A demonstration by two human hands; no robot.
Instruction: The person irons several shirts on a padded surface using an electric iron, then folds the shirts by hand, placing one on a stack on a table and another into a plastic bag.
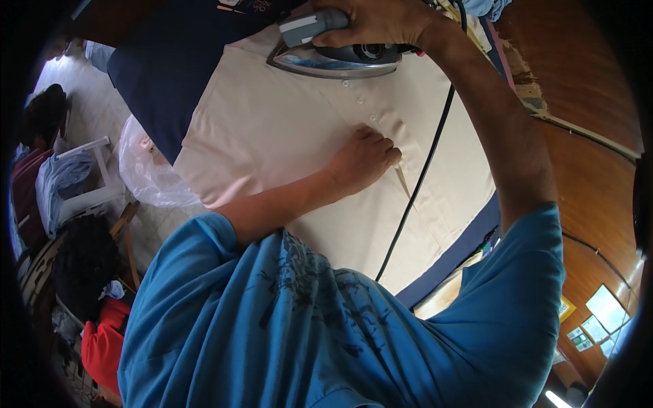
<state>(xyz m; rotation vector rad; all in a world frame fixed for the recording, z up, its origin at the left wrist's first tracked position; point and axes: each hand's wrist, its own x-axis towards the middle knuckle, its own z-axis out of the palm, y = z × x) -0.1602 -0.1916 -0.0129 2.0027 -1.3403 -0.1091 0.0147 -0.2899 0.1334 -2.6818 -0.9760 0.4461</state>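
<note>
A cream button-up shirt [265,115] lies spread out in front of me, its small white buttons running down the placket. My right hand [384,22] is wrapped round the handle of a clothes iron [340,64] at the shirt's far part. The iron's metal soleplate rests on or just over the cloth; contact cannot be made out. Closer to me, my left hand [366,162] has its fingers curled on the placket, pinching the fabric beside the buttons. A narrow fold or gap in the cloth shows just right of those fingers.
A black cord [430,160] crosses the shirt toward me. Dark navy cloth [156,88] lies under and beyond the shirt. To the left are a clear plastic bag [146,166], a white stool [95,194] with folded clothes, and a red garment [105,347]. Wooden panelling [585,177] stands at right.
</note>
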